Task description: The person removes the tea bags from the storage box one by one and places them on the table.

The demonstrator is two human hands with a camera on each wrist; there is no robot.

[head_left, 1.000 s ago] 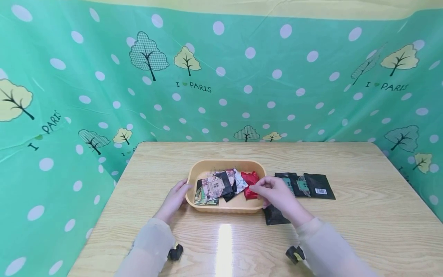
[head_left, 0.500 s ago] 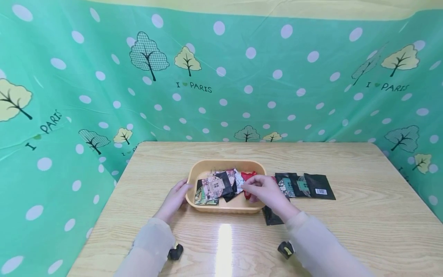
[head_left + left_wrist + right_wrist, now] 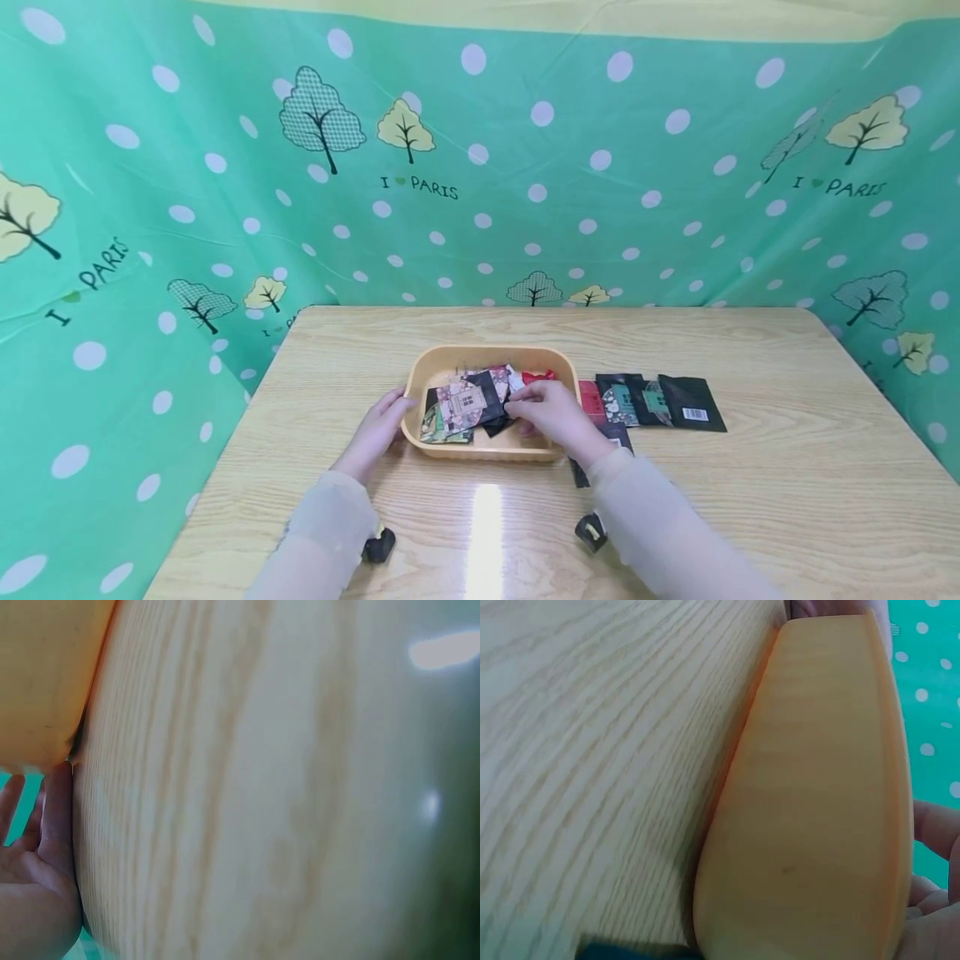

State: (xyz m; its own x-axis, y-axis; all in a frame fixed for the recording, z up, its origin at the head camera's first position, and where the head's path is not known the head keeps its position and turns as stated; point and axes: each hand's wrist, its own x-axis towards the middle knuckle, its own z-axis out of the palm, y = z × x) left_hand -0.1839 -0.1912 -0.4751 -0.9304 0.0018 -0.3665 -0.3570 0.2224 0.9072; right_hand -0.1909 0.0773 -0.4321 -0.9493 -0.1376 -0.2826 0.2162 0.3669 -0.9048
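A shallow orange-yellow plastic basket (image 3: 491, 455) on the table holds several small flat packets. Pink flowered packet (image 3: 461, 403) lies on top at the left, beside a black packet (image 3: 487, 392). At the basket's left end rests my left hand (image 3: 377, 429), thumb at the rim; its fingers (image 3: 57, 806) are straight against the end wall in the left wrist view. My right hand (image 3: 555, 417) reaches over the right part, thumb and index fingertips beside the black packet; whether they pinch one, I cannot tell. A red packet (image 3: 537, 377) is partly hidden behind this hand.
Right of the basket, black packets (image 3: 692, 404) and a red one (image 3: 592, 402) lie overlapping in a row. Another black packet (image 3: 618, 435) lies nearer, partly behind the right forearm. A green dotted curtain (image 3: 480, 208) borders the table.
My right hand has moved left inside the basket, from over the red packet to the black packet. The red packet outside the basket has come into sight. My left hand has stayed put.
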